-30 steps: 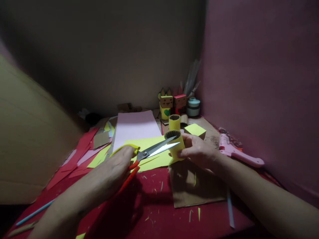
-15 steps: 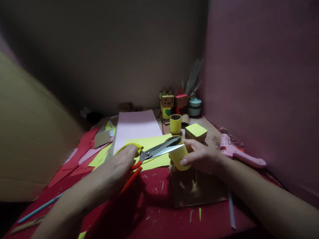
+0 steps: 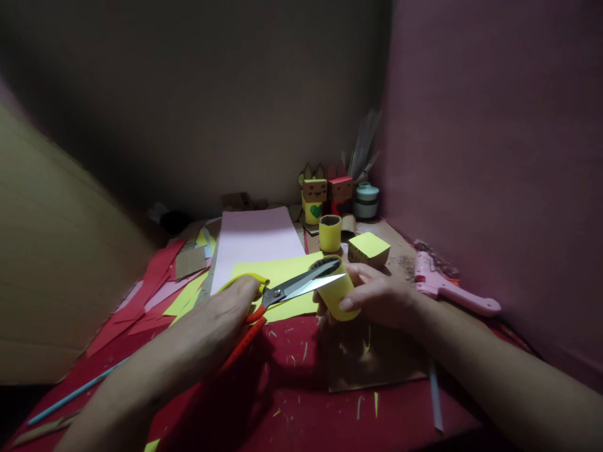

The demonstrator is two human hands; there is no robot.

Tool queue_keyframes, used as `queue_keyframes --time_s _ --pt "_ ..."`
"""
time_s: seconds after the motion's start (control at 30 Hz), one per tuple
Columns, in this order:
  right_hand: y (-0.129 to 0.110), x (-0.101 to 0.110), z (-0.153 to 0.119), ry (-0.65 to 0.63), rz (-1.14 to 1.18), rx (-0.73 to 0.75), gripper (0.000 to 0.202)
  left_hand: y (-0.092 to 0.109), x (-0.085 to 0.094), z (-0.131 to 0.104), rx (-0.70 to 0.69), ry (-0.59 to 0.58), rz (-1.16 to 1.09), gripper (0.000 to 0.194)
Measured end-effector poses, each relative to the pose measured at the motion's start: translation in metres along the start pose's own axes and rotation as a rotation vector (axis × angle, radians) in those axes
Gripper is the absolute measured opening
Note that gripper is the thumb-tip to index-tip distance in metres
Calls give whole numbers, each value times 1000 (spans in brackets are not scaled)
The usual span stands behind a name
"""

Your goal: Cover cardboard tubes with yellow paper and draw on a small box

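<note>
My left hand [image 3: 235,301] is closed around the handles of a pair of scissors [image 3: 277,293], one handle yellow and the other red-orange. Their blades are slightly parted and reach to the rim of a yellow paper-covered cardboard tube [image 3: 340,300]. My right hand [image 3: 374,290] grips that tube from the right, thumb on its front; the tube tilts, its dark open end facing up and left. Whether paper lies between the blades I cannot tell. Just behind stand a second yellow tube [image 3: 330,234] and a small cardboard box with a yellow top [image 3: 369,245].
Pink paper [image 3: 259,232] and a yellow sheet [image 3: 245,270] lie behind my left hand, with red strips [image 3: 151,282] further left. A pink glue gun [image 3: 452,292] rests at right. Two cardboard animal figures [image 3: 315,194] and a lidded teal jar [image 3: 366,199] stand at the back.
The view has shifted very slightly. Both hands keep their hold on the scissors and the tube, and the blades remain at the tube's rim with almost no movement.
</note>
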State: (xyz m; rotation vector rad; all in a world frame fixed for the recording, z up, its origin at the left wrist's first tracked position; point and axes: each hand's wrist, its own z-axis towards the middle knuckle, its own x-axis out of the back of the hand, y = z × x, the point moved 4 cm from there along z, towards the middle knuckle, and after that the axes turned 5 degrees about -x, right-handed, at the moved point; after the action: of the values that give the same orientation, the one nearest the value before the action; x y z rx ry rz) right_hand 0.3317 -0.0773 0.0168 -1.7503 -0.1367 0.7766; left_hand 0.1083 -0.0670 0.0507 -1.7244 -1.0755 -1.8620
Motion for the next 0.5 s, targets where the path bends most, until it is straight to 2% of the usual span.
queue_keyframes --time_s 0.07,0.17,0.5 --pt "0 0 0 2 -4 8 51 -1 -2 2 18 -37 45 6" --pt "0 0 0 -14 2 13 51 -2 -3 4 6 -18 100 10" --pt "3 5 4 25 27 20 54 -5 -1 6 -96 178 152 10"
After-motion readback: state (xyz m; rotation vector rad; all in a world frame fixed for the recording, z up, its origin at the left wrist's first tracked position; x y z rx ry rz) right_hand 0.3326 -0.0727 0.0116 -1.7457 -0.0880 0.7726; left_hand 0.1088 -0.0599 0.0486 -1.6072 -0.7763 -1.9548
